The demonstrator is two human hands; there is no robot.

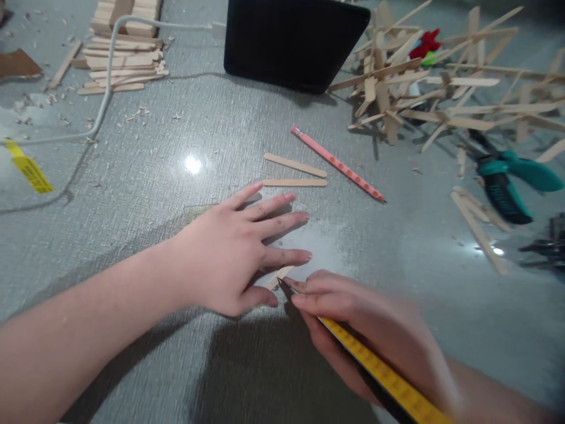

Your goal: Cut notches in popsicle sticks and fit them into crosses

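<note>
My left hand [233, 247] lies flat on the table with its fingers spread. Between its thumb and index finger is a short piece of craft stick [279, 277], partly hidden under the hand. My right hand [348, 312], somewhat blurred, is closed around a yellow utility knife [375, 365] with a dark tip. That tip meets the stick piece, or hovers just over it; which one I cannot tell. Just beyond my left fingertips lie two craft sticks, an upper one [295, 165] and a lower one [295, 183]. Past them rests a pink pencil [338, 164], slanting to the right.
A black device [291, 44] stands at the back, with a white cable [110, 76] running left. Stacked craft sticks [121, 62] and shavings are at back left. At right are a craft-stick structure [410, 88], teal-handled pliers [505, 179] and loose sticks [479, 229].
</note>
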